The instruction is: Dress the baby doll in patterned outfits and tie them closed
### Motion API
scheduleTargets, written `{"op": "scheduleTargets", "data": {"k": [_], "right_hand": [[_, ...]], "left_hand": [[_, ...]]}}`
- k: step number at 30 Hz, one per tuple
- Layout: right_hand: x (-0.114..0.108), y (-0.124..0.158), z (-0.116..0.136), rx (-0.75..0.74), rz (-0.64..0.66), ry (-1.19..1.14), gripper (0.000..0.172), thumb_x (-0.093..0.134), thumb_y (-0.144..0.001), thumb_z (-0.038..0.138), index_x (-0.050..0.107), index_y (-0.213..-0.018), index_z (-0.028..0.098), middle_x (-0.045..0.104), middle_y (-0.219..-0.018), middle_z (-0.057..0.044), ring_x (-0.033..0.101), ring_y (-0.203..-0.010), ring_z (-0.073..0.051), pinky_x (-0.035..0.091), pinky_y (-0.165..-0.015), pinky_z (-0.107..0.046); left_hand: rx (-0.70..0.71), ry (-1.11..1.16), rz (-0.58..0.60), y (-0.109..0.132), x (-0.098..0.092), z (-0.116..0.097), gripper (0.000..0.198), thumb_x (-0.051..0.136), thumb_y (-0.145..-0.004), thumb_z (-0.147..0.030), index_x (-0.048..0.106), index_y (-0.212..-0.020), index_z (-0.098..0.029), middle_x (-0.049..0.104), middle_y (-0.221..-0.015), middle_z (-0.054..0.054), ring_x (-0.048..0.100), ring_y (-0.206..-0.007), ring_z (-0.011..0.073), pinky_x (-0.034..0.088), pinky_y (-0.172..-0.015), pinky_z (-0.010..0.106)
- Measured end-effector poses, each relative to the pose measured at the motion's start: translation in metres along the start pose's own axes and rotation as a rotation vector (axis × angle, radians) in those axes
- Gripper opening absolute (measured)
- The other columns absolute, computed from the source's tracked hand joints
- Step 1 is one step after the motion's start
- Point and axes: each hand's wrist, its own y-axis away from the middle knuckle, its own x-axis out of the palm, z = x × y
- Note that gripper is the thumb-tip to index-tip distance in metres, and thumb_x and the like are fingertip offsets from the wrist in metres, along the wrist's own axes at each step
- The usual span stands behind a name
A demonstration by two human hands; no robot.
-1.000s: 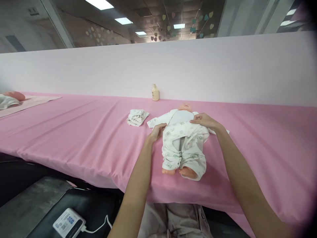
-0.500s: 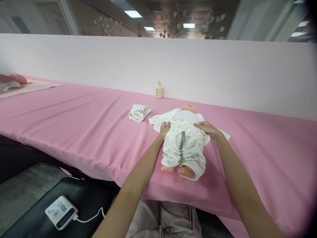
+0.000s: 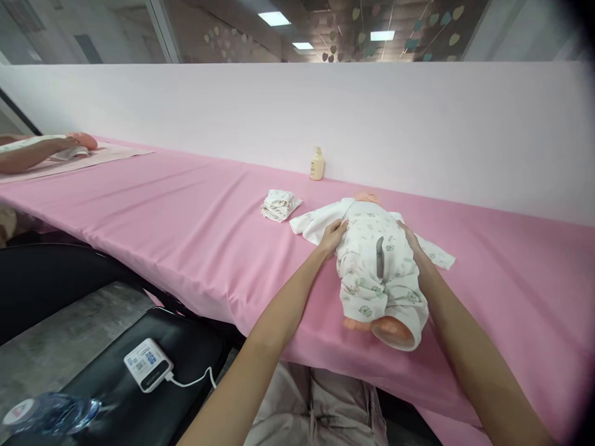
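A baby doll lies on its back on the pink-covered table, its head toward the wall. It wears a white long-sleeved top and white printed pants with a slit at the crotch. My left hand is closed on the waist of the pants at the left side, thumb on top. On the opposite side, my right hand grips the waist edge, its fingers partly hidden behind the cloth. Below the cuffs show the doll's feet, one largely covered.
A folded printed cloth lies left of the doll. Against the wall stands a pump bottle. Another person's arm works on a doll at far left. A black chair holds a white device with a cable and a water bottle.
The waist of the pants sits higher over the top, and the slit has narrowed. My right hand has turned along the side. The view has swung left, bringing in the other person's arm and water bottle.
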Motion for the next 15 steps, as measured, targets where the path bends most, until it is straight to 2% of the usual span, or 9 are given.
{"op": "scheduleTargets", "data": {"k": [4,8,11,15], "right_hand": [[0.004,0.0,0.0,0.039,0.085,-0.134,0.051,0.044,-0.078,0.059,0.065,-0.098,0.017,0.069,-0.079,-0.01,0.065,-0.075,-0.028,0.051,-0.066,-0.038],[0.003,0.004,0.003,0.202,0.279,-0.22,0.036,0.05,-0.076,0.045,0.065,-0.091,0.015,0.069,-0.074,-0.009,0.065,-0.073,-0.026,0.051,-0.066,-0.035],[-0.009,0.012,0.01,0.243,0.34,-0.184,0.027,0.059,-0.072,0.039,0.066,-0.084,0.016,0.07,-0.076,-0.008,0.064,-0.075,-0.024,0.05,-0.069,-0.033],[-0.037,0.019,0.02,0.191,0.529,-0.031,0.029,0.067,-0.071,0.04,0.067,-0.089,0.017,0.069,-0.092,-0.009,0.062,-0.086,-0.024,0.049,-0.077,-0.033]], "left_hand": [[0.092,-0.102,-0.007,-0.003,-0.004,-0.007,0.029,0.048,-0.087,-0.045,0.055,-0.084,-0.017,0.053,-0.078,-0.001,0.047,-0.072,0.0107,0.04,-0.07,0.021],[0.155,-0.209,-0.033,-0.005,-0.006,-0.01,0.025,0.046,-0.089,-0.041,0.053,-0.085,-0.016,0.052,-0.078,-0.001,0.046,-0.072,0.0106,0.039,-0.07,0.021],[0.199,-0.282,-0.031,-0.005,-0.009,-0.009,0.025,0.047,-0.088,-0.04,0.053,-0.082,-0.016,0.051,-0.077,-0.002,0.044,-0.071,0.0102,0.038,-0.07,0.021],[0.252,-0.504,-0.043,-0.009,-0.016,-0.01,0.028,0.044,-0.09,-0.041,0.056,-0.085,-0.016,0.056,-0.08,0.0,0.049,-0.073,0.0133,0.04,-0.074,0.025]]}}
